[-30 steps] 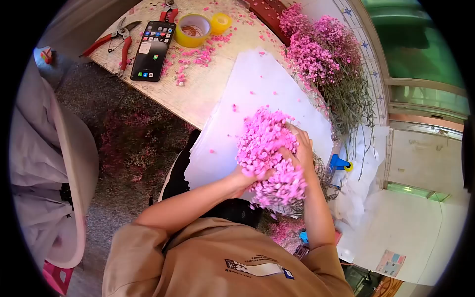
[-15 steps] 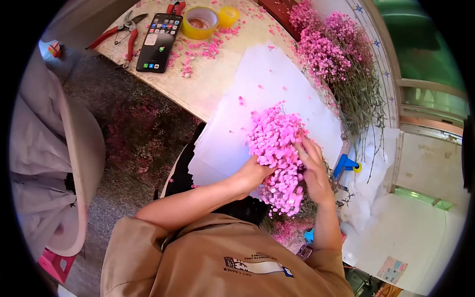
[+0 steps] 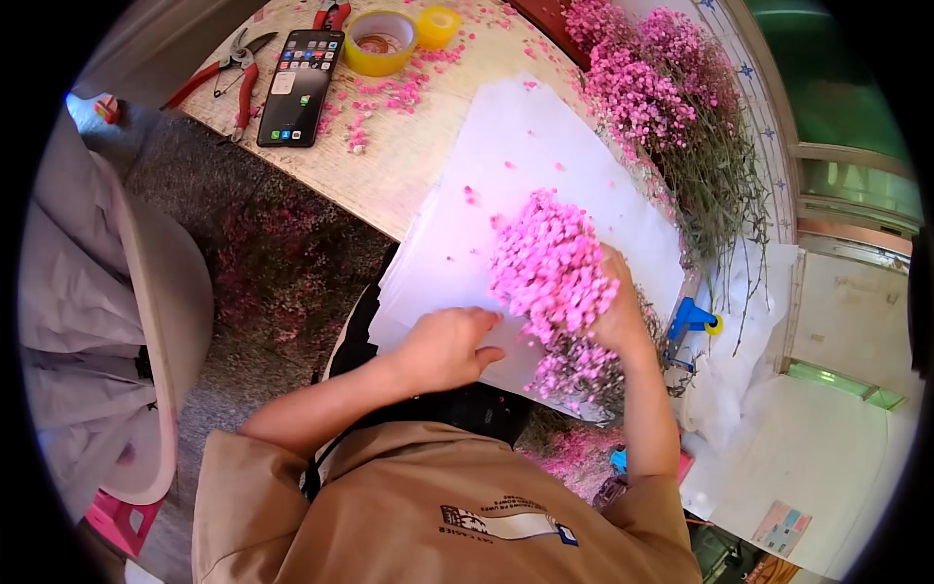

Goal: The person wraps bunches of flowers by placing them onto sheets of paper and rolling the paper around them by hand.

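Observation:
A bunch of pink baby's breath [image 3: 553, 268] is over the stack of white paper sheets [image 3: 443, 243]. My right hand [image 3: 618, 310] is closed around the bunch from its right side, the fingers partly hidden behind the blossoms. To the left of the flowers, above the paper's lower edge, my left hand [image 3: 452, 348] holds nothing; thumb and fingers are apart. More pink blossoms [image 3: 574, 368] on thin stems lie just below the held bunch, near my right wrist. Loose petals dot the paper.
A larger pile of pink baby's breath [image 3: 671, 97] lies at the table's back right. Red-handled pruning shears [image 3: 238, 73], a phone [image 3: 300, 90] and yellow tape rolls [image 3: 379, 44] are at the back left. A blue tape dispenser [image 3: 691, 319] stands right of the paper.
My left hand has let go of the flowers and moved down and left, its fingers spreading. The bunch has shifted slightly and more of its lower blossoms show apart from it.

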Demonstrator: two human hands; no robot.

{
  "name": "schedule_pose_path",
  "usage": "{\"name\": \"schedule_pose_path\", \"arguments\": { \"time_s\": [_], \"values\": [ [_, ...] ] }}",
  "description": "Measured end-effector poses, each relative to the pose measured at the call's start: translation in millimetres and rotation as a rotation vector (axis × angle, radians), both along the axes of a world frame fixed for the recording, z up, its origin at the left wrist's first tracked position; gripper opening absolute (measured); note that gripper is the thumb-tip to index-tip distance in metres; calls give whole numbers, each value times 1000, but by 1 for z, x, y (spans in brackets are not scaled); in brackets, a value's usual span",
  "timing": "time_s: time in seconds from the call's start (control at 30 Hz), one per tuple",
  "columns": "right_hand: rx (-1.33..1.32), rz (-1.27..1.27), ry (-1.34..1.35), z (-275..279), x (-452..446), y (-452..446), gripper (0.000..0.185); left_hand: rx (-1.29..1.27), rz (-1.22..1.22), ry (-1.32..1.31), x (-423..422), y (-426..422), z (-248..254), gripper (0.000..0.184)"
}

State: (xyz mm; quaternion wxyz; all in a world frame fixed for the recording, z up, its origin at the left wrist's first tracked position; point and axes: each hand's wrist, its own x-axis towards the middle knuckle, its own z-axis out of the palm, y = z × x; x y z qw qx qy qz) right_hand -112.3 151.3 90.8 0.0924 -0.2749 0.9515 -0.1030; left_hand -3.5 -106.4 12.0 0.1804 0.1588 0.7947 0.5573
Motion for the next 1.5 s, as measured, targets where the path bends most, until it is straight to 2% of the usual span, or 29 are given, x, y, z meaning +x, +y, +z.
{"name": "schedule_pose_path", "arguments": {
  "time_s": [0.03, 0.1, 0.13, 0.17, 0.23, 0.3, 0.33, 0.37, 0.43, 0.53, 0.63, 0.67, 0.77, 0.9, 1.0, 1.07, 1.23, 1.3, 1.4, 1.5],
  "values": [
    [-4, 1, 1, -1, -10, 9, 90, -4, 1, 1, 7, 5, -3, 30],
    [-180, 14, -138, 2, -26, 16, 96, -236, -319, 446, 16, 15, -13, 29],
    [-222, -17, -203, 6, -32, 11, 98, -322, -442, 510, 16, 20, -16, 39],
    [-224, -11, -201, 4, -35, 11, 98, -326, -437, 512, 17, 23, -22, 39],
    [-325, -43, -249, 1, -34, 11, 93, -395, -246, 883, 18, 31, -34, 46],
    [-298, -2, -221, 5, -27, 6, 89, -468, -270, 951, 15, 37, -43, 48],
    [-268, -65, -253, 10, -23, 0, 88, -545, -291, 1021, 13, 38, -45, 50],
    [-235, -129, -285, 14, -19, -6, 88, -547, -281, 1023, 14, 39, -46, 50],
    [-196, -72, -249, 20, -11, -22, 91, -619, -296, 1045, 17, 39, -42, 51],
    [-108, 126, 18, 7, 3, -51, 95, -645, -342, 937, 28, 43, -42, 53],
    [-82, 103, -24, 3, -3, -63, 97, -587, -298, 944, 29, 37, -43, 54],
    [-155, 121, -63, 5, -7, -61, 97, -600, -290, 981, 27, 36, -42, 54],
    [-141, 113, -99, 3, -11, -58, 98, -661, -306, 989, 25, 29, -30, 53],
    [-167, 55, -155, 14, -6, -69, 99, -639, -249, 1034, 29, 30, -44, 52],
    [-154, 93, -55, 7, -1, -75, 100, -615, -271, 1034, 28, 28, -44, 49],
    [-150, 96, -49, 3, -2, -72, 101, -600, -399, 958, 24, 21, -31, 47],
    [-136, 116, -93, 1, -8, -74, 103, -523, -304, 1007, 22, 13, -51, 46],
    [-183, 94, -101, -1, -13, -72, 97, -501, -270, 1063, 19, 4, -52, 45],
    [-77, 220, -46, -7, -20, -64, 86, -503, -300, 1004, 17, -10, -39, 46],
    [-96, 219, -109, -14, -27, -57, 89, -505, -316, 1105, 12, -23, -29, 45]
  ]
}}
